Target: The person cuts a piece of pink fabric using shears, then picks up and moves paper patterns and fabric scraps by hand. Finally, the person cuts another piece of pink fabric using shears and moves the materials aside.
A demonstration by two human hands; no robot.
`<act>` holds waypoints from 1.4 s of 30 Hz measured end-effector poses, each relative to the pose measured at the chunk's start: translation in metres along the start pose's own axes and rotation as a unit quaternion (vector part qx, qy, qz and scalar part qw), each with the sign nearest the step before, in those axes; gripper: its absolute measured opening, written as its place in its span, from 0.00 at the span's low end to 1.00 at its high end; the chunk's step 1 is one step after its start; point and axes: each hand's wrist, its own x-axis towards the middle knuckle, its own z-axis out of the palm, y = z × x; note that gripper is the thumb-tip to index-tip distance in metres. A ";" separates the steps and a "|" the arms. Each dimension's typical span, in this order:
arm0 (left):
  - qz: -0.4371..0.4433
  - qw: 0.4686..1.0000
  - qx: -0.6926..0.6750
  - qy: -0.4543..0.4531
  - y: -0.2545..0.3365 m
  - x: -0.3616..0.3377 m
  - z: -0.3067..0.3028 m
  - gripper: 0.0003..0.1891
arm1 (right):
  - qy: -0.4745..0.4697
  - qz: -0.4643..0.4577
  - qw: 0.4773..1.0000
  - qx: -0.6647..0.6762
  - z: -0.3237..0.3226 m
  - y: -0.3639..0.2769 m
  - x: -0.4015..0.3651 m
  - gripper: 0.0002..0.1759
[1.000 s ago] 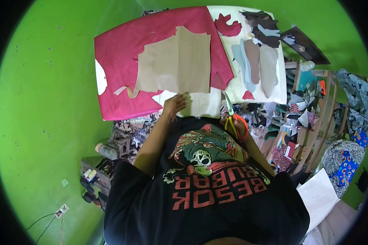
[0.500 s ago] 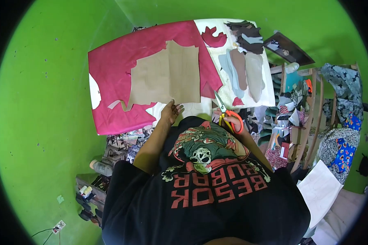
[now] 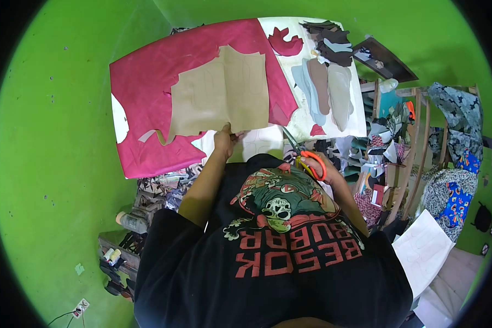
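Note:
My left hand [image 3: 224,142] pinches the lower edge of a tan leather-like sheet [image 3: 243,93], thumb on top and fingers beneath. Faint outlines mark the sheet, and a narrow strip curls off its lower left corner. It lies over a larger pink-red sheet [image 3: 142,76]. In my right hand [image 3: 330,168] is a pair of scissors [image 3: 320,158] with orange and yellow handles. Their blades point up and left, close to the tan sheet's lower right corner but apart from it.
On the white tabletop [image 3: 351,117] rest grey and brown cut pieces [image 3: 318,85], dark scraps [image 3: 333,41] and a curved pink offcut [image 3: 285,44]. A wooden rack [image 3: 413,158] with fabric scraps stands at the right. A bottle [image 3: 131,222] lies at the lower left.
My left hand has closed on the tan sheet's lower edge, its fingers now under it. The scissors have shifted slightly left, and the whole view has moved a little.

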 end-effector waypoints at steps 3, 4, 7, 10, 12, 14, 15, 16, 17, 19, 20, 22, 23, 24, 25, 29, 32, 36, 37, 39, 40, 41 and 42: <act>0.114 0.980 0.117 0.112 -0.009 -0.009 0.015 0.18 | 0.024 -0.024 0.999 -0.022 -0.007 0.019 -0.002 0.25; 0.183 0.970 0.108 0.117 -0.013 -0.018 0.027 0.20 | 0.002 -0.034 0.999 -0.039 -0.013 0.026 0.001 0.25; 0.292 0.941 0.088 0.147 -0.027 -0.028 0.048 0.30 | -0.032 -0.028 0.998 -0.034 -0.013 0.042 0.008 0.25; 0.268 0.915 -0.041 0.297 -0.045 -0.027 0.050 0.27 | -0.064 -0.016 0.997 0.027 -0.007 0.037 0.011 0.23; 0.284 0.926 -0.026 0.246 -0.048 -0.031 0.046 0.25 | -0.077 -0.032 0.996 0.009 -0.006 0.041 0.020 0.23; 0.277 0.947 -0.027 0.161 -0.048 -0.033 0.045 0.17 | -0.093 -0.043 0.995 -0.007 -0.006 0.041 0.022 0.23; 0.278 0.947 -0.026 0.158 -0.044 -0.030 0.045 0.17 | -0.091 -0.046 0.995 -0.007 -0.006 0.042 0.024 0.23; 0.232 0.967 -0.062 0.085 -0.036 -0.025 0.045 0.13 | -0.094 -0.063 0.993 -0.031 -0.007 0.044 0.028 0.23; 0.184 0.978 -0.099 0.012 -0.027 -0.019 0.044 0.11 | -0.097 -0.080 0.990 -0.057 -0.007 0.045 0.031 0.23; 0.135 0.979 -0.136 -0.065 -0.014 -0.015 0.041 0.12 | -0.079 -0.101 0.991 -0.045 -0.003 0.047 0.032 0.23; 0.089 0.980 -0.141 -0.110 -0.008 -0.013 0.040 0.14 | -0.060 -0.121 0.990 -0.029 -0.001 0.049 0.031 0.23; 0.038 0.976 -0.144 -0.159 0.002 -0.017 0.043 0.16 | -0.054 -0.117 0.992 -0.001 0.001 0.047 0.025 0.23; 0.002 0.985 -0.091 -0.147 0.007 -0.018 0.044 0.18 | -0.051 -0.112 0.992 0.028 0.002 0.046 0.023 0.23; -0.033 0.989 -0.037 -0.136 0.012 -0.018 0.047 0.20 | -0.045 -0.114 0.992 0.027 0.003 0.043 0.022 0.23; -0.037 0.989 -0.036 -0.140 0.011 -0.011 0.043 0.20 | -0.050 -0.075 0.993 0.071 0.004 0.040 0.020 0.23; 0.038 0.991 0.015 -0.131 0.000 0.002 0.040 0.24 | -0.040 -0.030 0.979 0.199 0.015 0.040 0.030 0.24; 0.050 0.990 -0.020 -0.127 -0.005 -0.001 0.053 0.23 | -0.031 -0.035 0.992 0.121 0.027 0.043 0.046 0.26; 0.085 0.991 0.000 -0.106 -0.013 -0.012 0.072 0.24 | -0.045 -0.042 0.998 0.021 0.054 0.040 0.065 0.29; 0.110 0.989 0.027 -0.092 -0.015 -0.014 0.075 0.24 | -0.058 -0.056 0.997 0.011 0.060 0.045 0.072 0.30; 0.105 0.991 0.043 -0.072 -0.019 -0.016 0.075 0.25 | -0.069 -0.068 0.995 0.019 0.072 0.057 0.087 0.31; 0.102 0.991 0.062 -0.058 -0.019 -0.015 0.073 0.26 | -0.069 -0.089 0.993 0.025 0.077 0.063 0.094 0.31; 0.101 0.991 0.064 -0.052 -0.020 -0.011 0.070 0.26 | -0.068 -0.110 0.991 0.031 0.080 0.068 0.102 0.31; 0.120 0.987 0.085 -0.059 -0.022 -0.006 0.065 0.26 | -0.070 -0.095 0.991 0.057 0.084 0.068 0.109 0.31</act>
